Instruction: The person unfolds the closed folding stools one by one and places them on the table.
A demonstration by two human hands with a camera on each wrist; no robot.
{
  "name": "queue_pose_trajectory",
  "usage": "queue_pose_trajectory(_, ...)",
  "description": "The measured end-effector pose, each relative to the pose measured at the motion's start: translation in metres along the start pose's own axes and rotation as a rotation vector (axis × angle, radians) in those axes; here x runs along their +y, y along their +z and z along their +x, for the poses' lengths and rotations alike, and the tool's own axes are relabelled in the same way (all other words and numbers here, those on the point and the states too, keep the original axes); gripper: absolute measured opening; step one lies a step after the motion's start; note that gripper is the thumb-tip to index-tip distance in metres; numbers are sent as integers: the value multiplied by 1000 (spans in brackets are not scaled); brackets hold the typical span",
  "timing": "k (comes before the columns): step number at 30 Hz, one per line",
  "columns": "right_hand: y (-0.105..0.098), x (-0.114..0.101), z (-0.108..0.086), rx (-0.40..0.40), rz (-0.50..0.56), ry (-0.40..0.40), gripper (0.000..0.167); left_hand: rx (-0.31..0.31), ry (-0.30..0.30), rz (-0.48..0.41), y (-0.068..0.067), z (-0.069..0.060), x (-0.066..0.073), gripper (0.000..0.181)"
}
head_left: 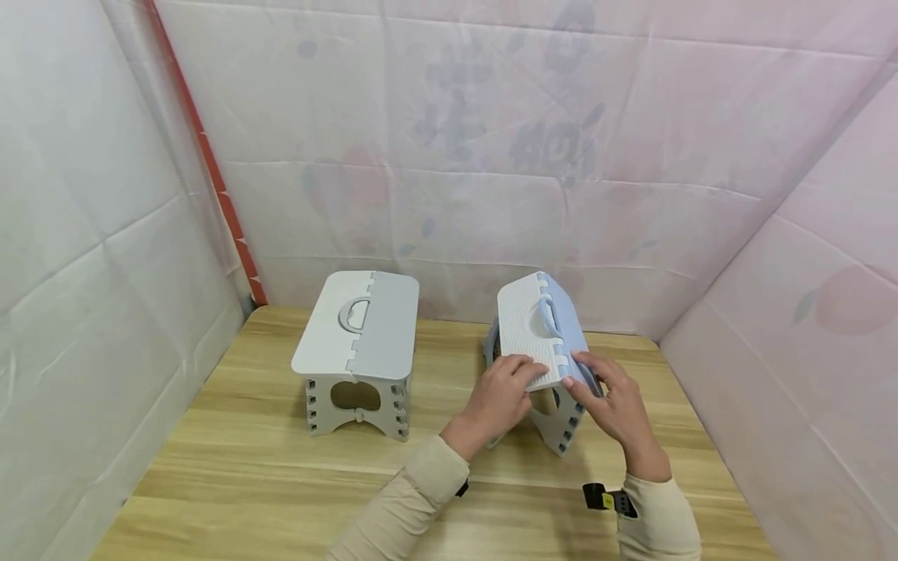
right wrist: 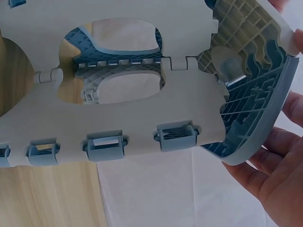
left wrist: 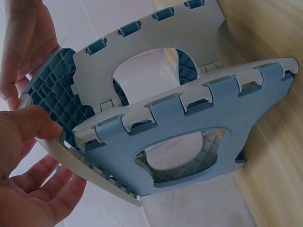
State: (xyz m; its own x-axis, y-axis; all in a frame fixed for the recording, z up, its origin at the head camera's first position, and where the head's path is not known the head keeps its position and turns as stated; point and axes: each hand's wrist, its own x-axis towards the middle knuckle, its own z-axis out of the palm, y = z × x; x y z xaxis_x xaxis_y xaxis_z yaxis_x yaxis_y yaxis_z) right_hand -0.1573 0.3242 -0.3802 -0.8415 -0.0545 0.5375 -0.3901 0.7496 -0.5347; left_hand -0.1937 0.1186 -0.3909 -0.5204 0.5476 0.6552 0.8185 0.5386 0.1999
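Observation:
A white and blue folding stool (head_left: 526, 343) stands on the table at right, its legs partly folded and its two-part top bent into a ridge along the hinge. My left hand (head_left: 500, 393) holds the near end of the white half, its thumb (left wrist: 40, 124) at the edge and fingers along the outer face. On the blue half, my right hand (head_left: 617, 401) grips the near end beside the hinge. The right wrist view shows its fingers (right wrist: 277, 156) against the blue panel's outer side. Ribbed undersides and leg panels (left wrist: 161, 151) show in both wrist views.
A second folding stool (head_left: 358, 327), white and grey, stands fully unfolded to the left. Both stools are on a wood-grain table (head_left: 281, 491). Pale printed sheets (head_left: 477, 218) hang behind and on both sides, with a red strip (head_left: 217, 179) at the back left.

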Motion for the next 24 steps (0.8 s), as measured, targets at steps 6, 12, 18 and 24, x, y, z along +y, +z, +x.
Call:
queue_pose_trajectory(6,-2,-4,1,0,-20,-7,40,-26,2,29,-5,1,2,42)
queue_pose_trajectory(12,-2,-6,3,-13,-22,-12,41,-48,-3,55,-8,1,1,41)
queue_pose_trajectory(18,-1,-5,3,-20,-35,-17,41,-92,-19,46,-10,1,-1,39)
queue_pose_trajectory(24,-1,-5,4,-23,-41,-36,41,-81,-14,59,-10,1,-1,37)
